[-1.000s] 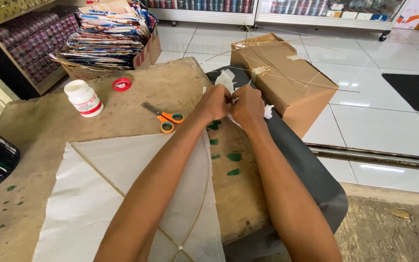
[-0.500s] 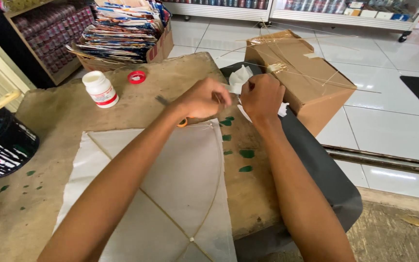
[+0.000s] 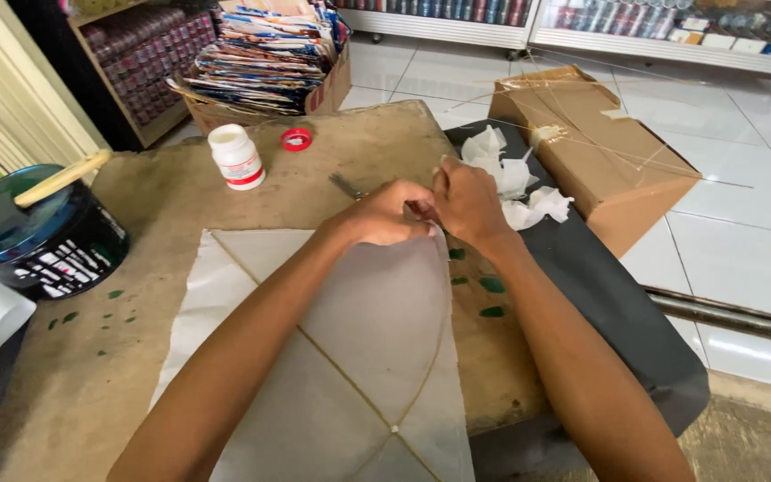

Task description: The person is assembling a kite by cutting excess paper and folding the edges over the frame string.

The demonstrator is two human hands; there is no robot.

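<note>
Both hands, left hand and right hand, pinched the white kite's top corner mid-frame; a stick rested across the dark tub at left

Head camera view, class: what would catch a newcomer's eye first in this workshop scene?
First, the left hand and right hand meeting at the top corner of a white paper kite, which lies flat on the brown table with thin crossed sticks showing. Next, a dark tub with a wooden stick across it at the table's left edge, and crumpled white paper scraps just beyond the hands.
</note>
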